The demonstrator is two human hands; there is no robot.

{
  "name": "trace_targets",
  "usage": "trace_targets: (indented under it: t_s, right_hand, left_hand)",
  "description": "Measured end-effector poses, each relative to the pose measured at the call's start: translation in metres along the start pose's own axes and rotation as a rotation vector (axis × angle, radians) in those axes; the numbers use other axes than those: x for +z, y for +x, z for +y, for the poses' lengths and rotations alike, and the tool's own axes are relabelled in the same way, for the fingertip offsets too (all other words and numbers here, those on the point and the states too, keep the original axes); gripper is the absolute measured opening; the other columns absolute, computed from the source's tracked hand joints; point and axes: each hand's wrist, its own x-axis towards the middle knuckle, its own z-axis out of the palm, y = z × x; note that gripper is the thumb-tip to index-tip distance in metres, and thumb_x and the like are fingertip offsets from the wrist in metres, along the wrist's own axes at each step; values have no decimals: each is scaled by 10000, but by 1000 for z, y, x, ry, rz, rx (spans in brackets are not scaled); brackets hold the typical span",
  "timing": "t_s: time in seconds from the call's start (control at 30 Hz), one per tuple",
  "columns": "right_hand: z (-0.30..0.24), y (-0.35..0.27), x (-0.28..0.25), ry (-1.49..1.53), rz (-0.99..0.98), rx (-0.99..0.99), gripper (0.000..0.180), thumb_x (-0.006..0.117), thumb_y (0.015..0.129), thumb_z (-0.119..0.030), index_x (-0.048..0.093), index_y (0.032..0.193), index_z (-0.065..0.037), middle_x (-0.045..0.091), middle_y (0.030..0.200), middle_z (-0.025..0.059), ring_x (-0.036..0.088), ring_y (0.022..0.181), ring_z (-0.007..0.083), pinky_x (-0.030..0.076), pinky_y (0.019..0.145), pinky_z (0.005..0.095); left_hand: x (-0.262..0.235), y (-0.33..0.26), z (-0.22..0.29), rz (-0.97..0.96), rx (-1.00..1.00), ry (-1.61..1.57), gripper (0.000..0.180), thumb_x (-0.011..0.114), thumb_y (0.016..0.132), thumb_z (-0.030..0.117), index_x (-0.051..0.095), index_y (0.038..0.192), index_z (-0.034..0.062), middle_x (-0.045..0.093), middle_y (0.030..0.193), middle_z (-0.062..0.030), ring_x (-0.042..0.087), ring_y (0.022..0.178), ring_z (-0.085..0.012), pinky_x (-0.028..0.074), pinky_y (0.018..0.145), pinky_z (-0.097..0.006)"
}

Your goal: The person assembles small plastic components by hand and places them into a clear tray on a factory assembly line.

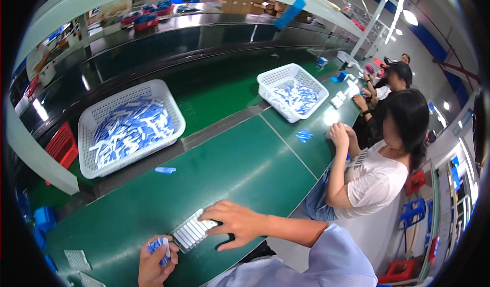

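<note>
My left hand (154, 269) is closed around a small bunch of blue-and-white plastic pieces (159, 248), near the table's front edge. Just right of it, on the green table, lies a ribbed white tray (188, 234) with slim white strips side by side. My right hand (236, 222) reaches over the tray's right end, fingers spread and thumb apart. Its fingertips touch the strips there or hover close above; what lies under them is hidden. A single blue piece (165, 170) rests farther up the table.
A large white basket (88, 157) of blue-and-white pieces stands at far left, a second basket (293, 117) farther right. Small blue pieces (304, 136) lie near a co-worker (375, 180) seated on my right. Ribbed white trays (76, 259) lie at lower left. A white post (41, 154) rises at left.
</note>
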Motion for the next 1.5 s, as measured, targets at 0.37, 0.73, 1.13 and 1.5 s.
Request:
trace_targets:
  t_s: [0.37, 0.73, 1.13, 1.5]
  right_hand:
    - [5, -7, 21, -9, 96, 175, 624, 776, 807, -214, 548, 1370, -72, 565, 1328, 127, 524, 1237, 337, 413, 1062, 460]
    - [-2, 25, 38, -76, 173, 210, 676, 784, 824, -282, 515, 1403, -60, 572, 1360, 143, 516, 1253, 340, 397, 1076, 462]
    - [-32, 84, 63, -260, 81, 93, 648, 892, 685, -385, 665, 1198, -61, 704, 1176, 77, 605, 1103, 314, 380, 990, 432]
    - [-69, 232, 164, -137, -25, -224, 638, 849, 735, -413, 657, 1250, -89, 666, 1171, 88, 565, 1134, 309, 386, 985, 444]
  left_hand:
    - [-3, 6, 7, -6, -73, 111, 247, 580, 1031, 144, 597, 1190, -44, 673, 847, -119, 582, 592, -147, 474, 480, -240]
    - [3, -29, 29, 237, 458, 197, 250, 581, 996, 87, 543, 1198, -55, 665, 879, -153, 577, 561, -136, 328, 370, -216]
    - [-98, -146, -22, 891, 801, 959, 296, 580, 936, -10, 634, 1224, 33, 728, 931, -97, 646, 676, -170, 538, 657, -300]
    - [-103, -145, -24, 918, 828, 914, 355, 593, 913, -56, 618, 1253, 40, 721, 978, -127, 681, 755, -223, 553, 718, -324]
